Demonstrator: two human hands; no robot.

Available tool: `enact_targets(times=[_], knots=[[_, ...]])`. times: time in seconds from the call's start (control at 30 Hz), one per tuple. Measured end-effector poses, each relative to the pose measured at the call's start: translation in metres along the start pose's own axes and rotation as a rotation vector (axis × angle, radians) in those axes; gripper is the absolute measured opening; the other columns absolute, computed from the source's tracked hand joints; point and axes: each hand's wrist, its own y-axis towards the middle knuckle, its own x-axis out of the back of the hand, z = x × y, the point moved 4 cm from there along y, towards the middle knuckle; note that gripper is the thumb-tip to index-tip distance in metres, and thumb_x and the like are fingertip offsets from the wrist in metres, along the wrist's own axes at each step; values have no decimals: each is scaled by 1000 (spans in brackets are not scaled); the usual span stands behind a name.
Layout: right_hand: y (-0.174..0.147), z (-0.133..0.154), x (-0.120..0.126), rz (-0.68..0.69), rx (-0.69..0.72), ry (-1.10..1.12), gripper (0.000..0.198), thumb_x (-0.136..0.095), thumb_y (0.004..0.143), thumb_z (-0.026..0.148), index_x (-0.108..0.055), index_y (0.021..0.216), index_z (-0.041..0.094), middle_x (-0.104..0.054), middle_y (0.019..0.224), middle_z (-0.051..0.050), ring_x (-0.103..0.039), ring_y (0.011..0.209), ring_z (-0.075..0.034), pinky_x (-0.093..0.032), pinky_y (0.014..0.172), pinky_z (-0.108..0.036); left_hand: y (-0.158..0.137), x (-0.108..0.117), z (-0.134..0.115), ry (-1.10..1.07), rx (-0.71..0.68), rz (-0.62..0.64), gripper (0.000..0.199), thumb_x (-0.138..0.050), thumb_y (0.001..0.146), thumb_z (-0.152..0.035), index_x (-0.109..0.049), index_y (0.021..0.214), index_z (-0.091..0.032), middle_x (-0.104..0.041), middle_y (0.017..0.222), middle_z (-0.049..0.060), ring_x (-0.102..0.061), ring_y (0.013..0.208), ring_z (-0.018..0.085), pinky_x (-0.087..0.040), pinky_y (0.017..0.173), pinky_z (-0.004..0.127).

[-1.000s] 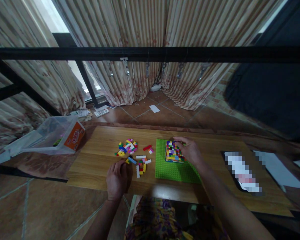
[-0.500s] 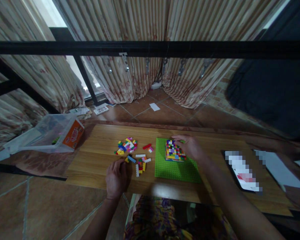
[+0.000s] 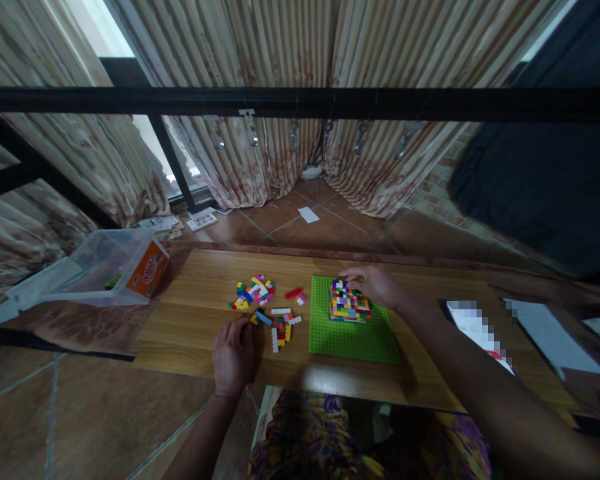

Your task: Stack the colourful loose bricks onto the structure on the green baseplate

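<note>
A low block of multicoloured toy bricks [image 3: 349, 305] stands on a green baseplate [image 3: 353, 343]. My right hand [image 3: 379, 287] reaches over its far right side, fingers bent together at the back edge of the top layer; anything between the fingertips is too small to make out. On the wood to the left, my left hand [image 3: 233, 358] rests with curled fingers, and its fingertips are hidden. Just beyond them lie a light blue brick [image 3: 264, 317] and a small yellow one. Loose bricks [image 3: 281, 332] in white, red and yellow lie between that hand and the baseplate.
A mixed brick pile [image 3: 254, 292] and a red brick [image 3: 294, 293] lie farther back on the wooden table [image 3: 190, 320]. A clear plastic bin [image 3: 100, 267] stands left. A phone-like device [image 3: 475, 333] and white paper [image 3: 555, 337] lie right. A black rail [image 3: 300, 103] crosses beyond.
My right hand has shifted slightly left along the back of the brick block, and its forearm now covers part of the device. My left hand stays where it was.
</note>
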Motion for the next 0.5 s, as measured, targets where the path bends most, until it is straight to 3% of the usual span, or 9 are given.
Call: enact_targets(times=[0.17, 0.3, 0.37, 0.43, 0.5], knots=[[-8, -6, 0, -68, -36, 139, 38, -66, 75, 18, -67, 113, 19, -76, 92, -6, -71, 85, -21, -54, 81, -36, 1, 4, 0, -68, 45, -5, 23, -45, 91, -31, -65, 94, -21, -69, 91, 7, -64, 90, 23, -49, 84, 36], [-36, -1, 2, -366, -73, 189, 32, -62, 80, 30, -67, 110, 20, -74, 103, -9, -69, 95, -22, -52, 89, -40, 3, 9, 4, -204, 121, -9, 25, -46, 89, -34, -67, 92, -19, -70, 92, 9, -65, 89, 23, -51, 82, 37], [-55, 11, -6, -451, -80, 208, 27, -58, 84, 35, -70, 103, 20, -74, 102, -9, -69, 92, -22, -52, 90, -40, 2, 12, 1, -305, 191, -1, 26, -48, 87, -36, -67, 93, -18, -70, 93, 9, -66, 89, 24, -52, 82, 38], [-75, 30, -22, -422, -67, 259, 26, -54, 87, 38, -71, 98, 21, -73, 101, -7, -69, 91, -22, -53, 86, -38, -2, 13, -11, -443, 272, 34, 26, -53, 84, -37, -67, 94, -17, -70, 95, 9, -66, 88, 24, -52, 82, 37], [-92, 52, -44, -309, -28, 314, 25, -53, 89, 38, -71, 99, 23, -73, 103, -6, -67, 96, -21, -51, 89, -38, -9, 10, -32, -616, 329, 126, 26, -58, 81, -37, -66, 96, -17, -70, 96, 8, -65, 88, 22, -51, 82, 34]])
